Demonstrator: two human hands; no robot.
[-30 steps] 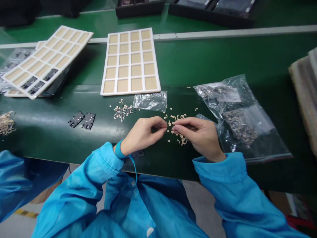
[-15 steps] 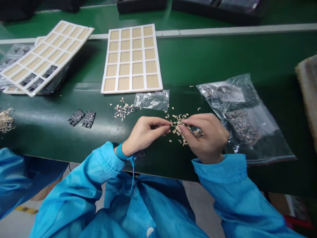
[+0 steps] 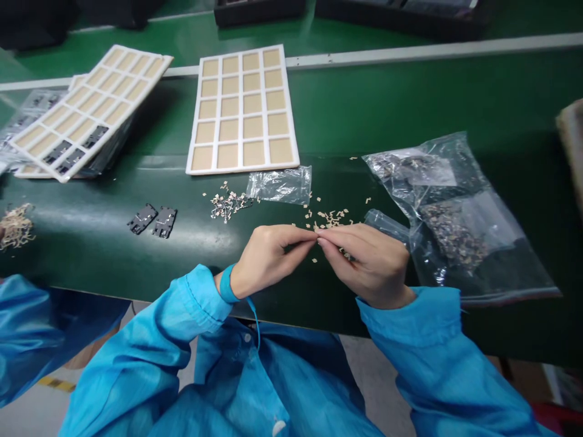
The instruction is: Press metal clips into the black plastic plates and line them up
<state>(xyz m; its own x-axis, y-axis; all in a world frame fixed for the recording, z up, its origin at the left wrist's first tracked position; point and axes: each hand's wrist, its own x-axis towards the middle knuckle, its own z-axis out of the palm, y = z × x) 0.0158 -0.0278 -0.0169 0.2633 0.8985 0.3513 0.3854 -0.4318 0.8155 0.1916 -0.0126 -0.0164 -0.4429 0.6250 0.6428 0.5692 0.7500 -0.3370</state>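
Together, at the fingertips, my left hand [image 3: 268, 256] and right hand [image 3: 373, 262] meet over beige bits [image 3: 334, 216] near the table's [image 3: 346, 127] front edge.

Thumb and forefinger are pinched closed on each hand; I cannot tell whether a bit sits between them. The loose bits lie scattered beyond and beneath my fingers. Leftward, a pile [image 3: 230, 206] lies off the tray's [image 3: 241, 169] near edge, beside a small bag [image 3: 281, 186]; two dark plates [image 3: 164, 223] rest farther left, a large bag [image 3: 455, 233] to the right.
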